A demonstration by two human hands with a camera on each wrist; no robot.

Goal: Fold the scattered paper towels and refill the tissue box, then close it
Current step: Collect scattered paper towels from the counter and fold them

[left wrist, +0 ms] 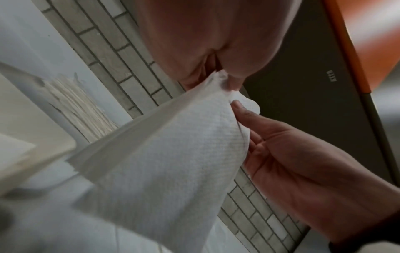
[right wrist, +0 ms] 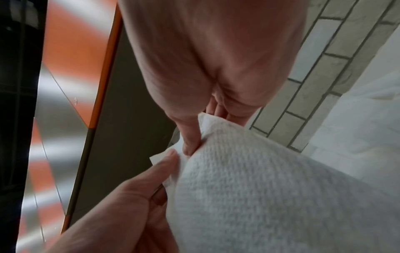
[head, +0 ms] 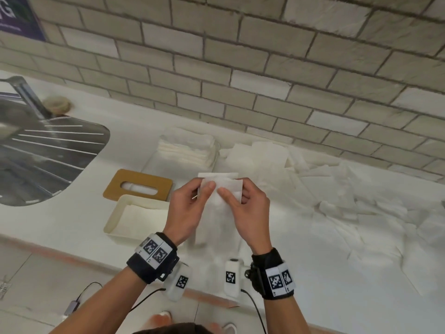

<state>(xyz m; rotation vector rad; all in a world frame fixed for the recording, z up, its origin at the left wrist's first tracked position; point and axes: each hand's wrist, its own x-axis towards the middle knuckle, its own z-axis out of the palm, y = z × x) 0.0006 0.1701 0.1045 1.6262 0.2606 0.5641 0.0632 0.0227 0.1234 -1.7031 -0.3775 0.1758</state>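
Observation:
I hold one white paper towel [head: 222, 188] up over the counter, both hands pinching its top edge. My left hand [head: 204, 190] grips the left part, thumb in front and fingers behind. My right hand [head: 231, 196] grips the right part the same way. The sheet hangs down between my wrists. In the left wrist view my left hand [left wrist: 225, 77] pinches the paper towel [left wrist: 162, 154]; in the right wrist view my right hand [right wrist: 194, 145] pinches the paper towel [right wrist: 259, 188]. The cream tissue box [head: 113, 218] stands open just left of my left hand. Its brown slotted lid [head: 115, 186] lies behind it.
A stack of folded towels [head: 187, 148] sits behind the lid near the brick wall [head: 240, 68]. Several loose towels [head: 337, 201] are scattered over the right of the counter. A steel sink [head: 36, 153] with a tap is at far left. The counter's front edge [head: 72, 256] runs below my wrists.

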